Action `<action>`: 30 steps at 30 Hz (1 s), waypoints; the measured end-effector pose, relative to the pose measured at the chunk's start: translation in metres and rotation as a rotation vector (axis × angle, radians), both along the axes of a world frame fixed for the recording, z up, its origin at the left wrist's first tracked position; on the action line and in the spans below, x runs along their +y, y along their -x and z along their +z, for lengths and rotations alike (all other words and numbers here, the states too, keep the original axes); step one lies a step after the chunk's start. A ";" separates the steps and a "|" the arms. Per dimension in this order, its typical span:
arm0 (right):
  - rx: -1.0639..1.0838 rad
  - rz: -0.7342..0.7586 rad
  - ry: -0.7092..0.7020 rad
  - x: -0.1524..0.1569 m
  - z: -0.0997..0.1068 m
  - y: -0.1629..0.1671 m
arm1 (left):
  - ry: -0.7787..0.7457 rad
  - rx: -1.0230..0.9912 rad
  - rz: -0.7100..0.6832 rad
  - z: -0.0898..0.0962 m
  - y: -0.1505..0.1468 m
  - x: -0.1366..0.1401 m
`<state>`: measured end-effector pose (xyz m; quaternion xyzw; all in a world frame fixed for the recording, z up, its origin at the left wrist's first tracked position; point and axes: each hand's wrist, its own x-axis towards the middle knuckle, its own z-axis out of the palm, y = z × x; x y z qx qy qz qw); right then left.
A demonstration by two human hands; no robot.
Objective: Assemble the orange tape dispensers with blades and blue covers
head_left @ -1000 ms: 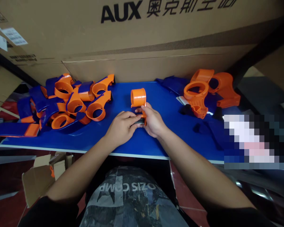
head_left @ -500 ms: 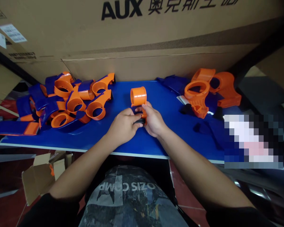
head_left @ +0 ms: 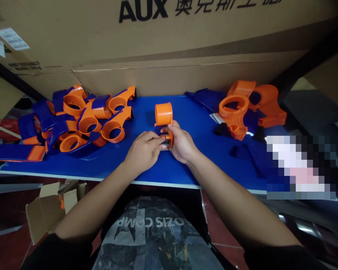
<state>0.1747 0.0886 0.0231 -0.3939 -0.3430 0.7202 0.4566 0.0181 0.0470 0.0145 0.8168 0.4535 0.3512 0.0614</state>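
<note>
An orange plastic tape dispenser frame stands with its round drum upward in front of me. My right hand is closed around its lower right side, thumb pointing up along it. From the left, my left hand pinches a small black part against the bottom of the frame. That part has a shiny edge, and the fingers cover some of it. Where exactly it meets the frame I cannot tell.
Several orange-and-blue tape dispensers are heaped on the left of the blue table. Loose orange frames and dark blue pieces lie on the right. A large carton stands behind. An open cardboard box is below left.
The black part has shifted slightly in my left fingers and now sits against the lower frame, its shiny edge showing. My right hand keeps its hold on the frame.
</note>
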 end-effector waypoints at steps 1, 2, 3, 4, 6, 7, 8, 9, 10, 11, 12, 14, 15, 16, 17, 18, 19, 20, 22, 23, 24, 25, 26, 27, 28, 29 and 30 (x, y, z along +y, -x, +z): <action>-0.001 0.001 0.005 0.000 0.001 0.000 | -0.011 0.011 0.003 0.000 0.001 -0.001; -0.007 -0.001 0.008 -0.001 0.002 0.000 | -0.018 0.018 0.006 0.001 0.002 -0.002; -0.015 -0.005 0.009 -0.001 0.002 0.000 | -0.020 0.019 0.006 0.001 0.002 -0.004; -0.023 -0.009 0.008 -0.001 0.003 0.000 | -0.018 0.015 0.006 0.002 0.002 -0.005; -0.037 -0.009 0.003 -0.002 0.003 0.001 | -0.007 -0.001 0.006 0.003 0.002 -0.006; -0.045 -0.006 -0.003 -0.002 0.003 0.001 | 0.003 -0.009 0.003 0.003 0.001 -0.007; -0.055 -0.005 -0.013 -0.002 0.002 0.001 | 0.015 -0.016 -0.002 0.004 0.000 -0.007; -0.064 -0.004 -0.023 -0.002 0.001 0.002 | 0.026 -0.022 -0.006 0.004 -0.001 -0.006; -0.074 -0.004 -0.031 -0.002 0.000 0.002 | 0.038 -0.028 -0.011 0.004 -0.002 -0.005; -0.082 -0.008 -0.036 -0.001 0.000 0.002 | 0.049 -0.033 -0.014 0.005 -0.004 -0.004; -0.087 -0.015 -0.038 -0.001 -0.001 0.002 | 0.059 -0.040 -0.016 0.005 -0.005 -0.003; -0.082 -0.030 -0.033 0.000 -0.003 0.002 | 0.072 -0.061 -0.012 0.004 -0.008 0.000; -0.076 -0.038 -0.028 0.000 -0.003 0.002 | 0.077 -0.076 -0.010 0.004 -0.009 0.001; -0.068 -0.046 -0.023 0.001 -0.003 0.002 | 0.080 -0.096 -0.010 0.003 -0.009 0.002; -0.059 -0.049 -0.017 0.001 -0.003 0.001 | 0.082 -0.119 -0.011 0.003 -0.009 0.003; -0.049 -0.047 -0.011 0.001 -0.002 0.001 | 0.085 -0.142 -0.014 0.002 -0.007 0.003; -0.041 -0.041 -0.005 0.001 -0.001 0.001 | 0.092 -0.166 -0.016 0.001 -0.006 0.003; -0.034 -0.029 0.002 0.000 0.000 0.001 | 0.100 -0.187 -0.014 0.000 -0.003 0.003; -0.018 -0.004 0.019 0.000 0.003 0.001 | 0.112 -0.211 -0.003 -0.001 0.002 0.002; -0.011 0.009 0.027 0.000 0.004 0.001 | 0.112 -0.210 0.004 -0.002 0.005 0.001; -0.008 0.016 0.033 0.001 0.004 0.000 | 0.104 -0.201 0.009 -0.002 0.007 0.001; -0.008 0.018 0.037 0.001 0.004 -0.001 | 0.089 -0.184 0.009 -0.002 0.010 0.000; -0.011 0.020 0.039 0.002 0.004 -0.001 | 0.069 -0.160 0.001 -0.002 0.012 0.000; -0.015 0.020 0.038 0.002 0.003 -0.002 | 0.046 -0.134 -0.014 -0.002 0.013 0.000; -0.017 0.018 0.033 0.003 0.003 -0.003 | 0.022 -0.107 -0.033 -0.001 0.014 0.000; -0.018 0.017 0.028 0.003 0.002 -0.003 | -0.001 -0.076 -0.058 -0.001 0.015 0.001; -0.020 0.017 0.023 0.003 0.001 -0.004 | -0.020 -0.040 -0.084 -0.001 0.015 0.001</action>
